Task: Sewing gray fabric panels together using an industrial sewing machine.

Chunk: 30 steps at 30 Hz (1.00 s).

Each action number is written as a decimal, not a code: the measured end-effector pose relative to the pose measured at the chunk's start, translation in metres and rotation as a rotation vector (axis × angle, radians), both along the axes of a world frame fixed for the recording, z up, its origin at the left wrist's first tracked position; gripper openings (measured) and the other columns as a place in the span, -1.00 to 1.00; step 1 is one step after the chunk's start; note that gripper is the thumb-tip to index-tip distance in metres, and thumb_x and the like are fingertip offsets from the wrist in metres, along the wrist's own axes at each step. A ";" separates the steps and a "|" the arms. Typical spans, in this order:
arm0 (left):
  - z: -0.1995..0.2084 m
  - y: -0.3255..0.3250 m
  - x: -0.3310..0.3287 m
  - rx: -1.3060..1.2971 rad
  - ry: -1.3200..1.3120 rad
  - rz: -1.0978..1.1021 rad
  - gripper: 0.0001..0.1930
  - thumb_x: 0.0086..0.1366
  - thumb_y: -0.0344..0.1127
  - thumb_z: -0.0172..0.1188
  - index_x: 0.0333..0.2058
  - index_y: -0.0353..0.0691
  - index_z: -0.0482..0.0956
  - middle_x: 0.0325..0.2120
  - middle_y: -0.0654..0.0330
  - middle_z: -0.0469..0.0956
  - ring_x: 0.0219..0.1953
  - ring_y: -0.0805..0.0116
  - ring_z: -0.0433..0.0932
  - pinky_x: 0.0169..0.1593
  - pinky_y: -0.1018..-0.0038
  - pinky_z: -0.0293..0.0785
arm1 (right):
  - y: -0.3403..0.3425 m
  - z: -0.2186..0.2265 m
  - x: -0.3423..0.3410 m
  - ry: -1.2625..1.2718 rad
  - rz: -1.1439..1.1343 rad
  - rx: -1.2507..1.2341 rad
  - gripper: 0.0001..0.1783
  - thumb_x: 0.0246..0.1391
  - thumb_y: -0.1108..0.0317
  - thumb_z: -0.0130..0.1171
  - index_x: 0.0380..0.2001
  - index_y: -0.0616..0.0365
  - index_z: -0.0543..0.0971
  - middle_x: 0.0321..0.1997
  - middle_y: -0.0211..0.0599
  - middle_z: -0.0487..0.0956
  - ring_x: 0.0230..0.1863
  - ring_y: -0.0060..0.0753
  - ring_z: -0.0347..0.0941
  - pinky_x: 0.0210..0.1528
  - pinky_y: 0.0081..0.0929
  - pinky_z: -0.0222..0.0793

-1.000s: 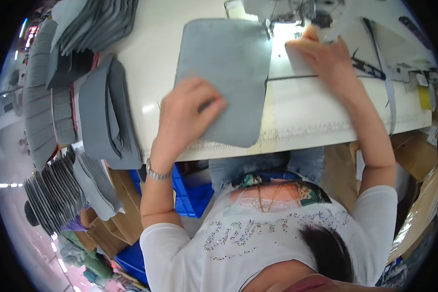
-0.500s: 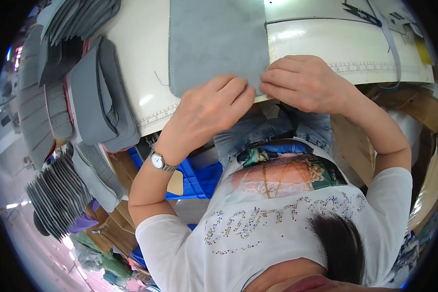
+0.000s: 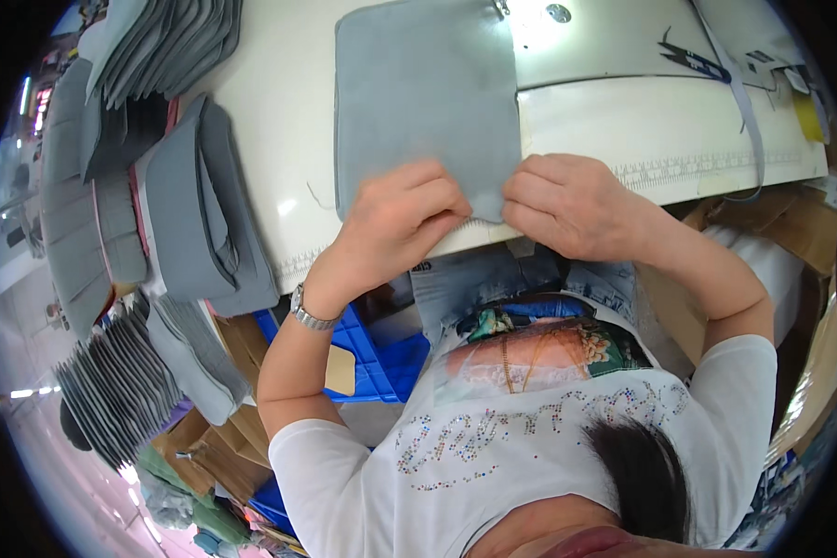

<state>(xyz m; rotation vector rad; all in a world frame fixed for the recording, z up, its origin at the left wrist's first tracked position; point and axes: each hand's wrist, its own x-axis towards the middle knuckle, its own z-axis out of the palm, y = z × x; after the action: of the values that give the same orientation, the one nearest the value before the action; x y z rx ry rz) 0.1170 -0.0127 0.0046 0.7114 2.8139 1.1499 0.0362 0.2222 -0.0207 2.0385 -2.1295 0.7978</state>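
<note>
A flat grey cloth panel (image 3: pixel 423 102) with rounded corners lies on the white table, its near edge towards me. My left hand (image 3: pixel 402 209) is closed on the panel's near edge, fingers curled over and slightly blurred. At the near right corner, my right hand (image 3: pixel 567 205) pinches the same cloth, its fingertips bent down and partly hidden. A short stretch of cloth edge shows between the two hands. By the far right corner a small metal part of a machine (image 3: pixel 500 9) touches or nearly touches the panel; I cannot tell which.
A ruler strip (image 3: pixel 679 172) runs along the near edge of the white table (image 3: pixel 604 121). Dark thread snips (image 3: pixel 693 60) lie at the far right beside a pale ribbon (image 3: pixel 749 121). Folded grey pieces (image 3: pixel 181 200) are stacked at the left. Below stands a blue crate (image 3: pixel 381 358).
My view has shifted, so the table sits lower and the panel's far edge shows. My left fingers have moved slightly left, away from the right hand. Both hands stay at the cloth.
</note>
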 end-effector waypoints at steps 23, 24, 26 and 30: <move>-0.018 0.010 -0.086 -0.062 0.309 -0.213 -0.75 0.00 -0.33 0.41 -0.29 -0.19 0.67 -0.17 0.27 0.62 -0.14 0.22 0.59 -0.15 0.30 0.48 | 0.010 0.014 0.011 0.094 -0.032 0.008 -0.68 -0.35 0.40 0.15 -0.41 0.33 0.58 -0.30 -0.14 0.57 -0.30 -0.34 0.50 -0.36 -0.54 0.44; -0.017 0.012 -0.084 -0.059 0.330 -0.210 -0.75 0.00 -0.33 0.41 -0.29 -0.19 0.67 -0.17 0.27 0.62 -0.14 0.22 0.59 -0.15 0.30 0.48 | 0.012 0.015 0.010 0.114 -0.031 0.012 -0.68 -0.35 0.40 0.15 -0.41 0.33 0.58 -0.30 -0.14 0.57 -0.30 -0.34 0.50 -0.36 -0.54 0.44; -0.015 0.016 -0.079 -0.091 0.278 -0.196 -0.69 0.01 -0.25 0.42 -0.24 -0.18 0.66 -0.10 0.26 0.60 -0.09 0.22 0.58 -0.11 0.31 0.48 | 0.020 0.017 0.006 0.126 -0.012 0.039 -0.69 -0.34 0.40 0.16 -0.41 0.32 0.58 -0.29 -0.14 0.57 -0.29 -0.33 0.51 -0.36 -0.54 0.45; -0.017 0.025 -0.076 -0.100 0.276 -0.171 -0.65 0.02 -0.21 0.41 -0.20 -0.17 0.65 -0.06 0.25 0.58 -0.05 0.23 0.56 -0.07 0.31 0.48 | 0.034 0.017 0.003 0.143 -0.041 0.056 -0.73 -0.31 0.40 0.21 -0.41 0.26 0.59 -0.28 -0.22 0.58 -0.29 -0.37 0.51 -0.35 -0.53 0.46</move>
<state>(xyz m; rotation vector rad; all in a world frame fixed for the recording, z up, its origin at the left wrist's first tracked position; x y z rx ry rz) 0.0406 0.0120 -0.0122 1.1568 2.9269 0.9412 0.0387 0.2561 -0.0038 2.0053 -2.1300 0.5747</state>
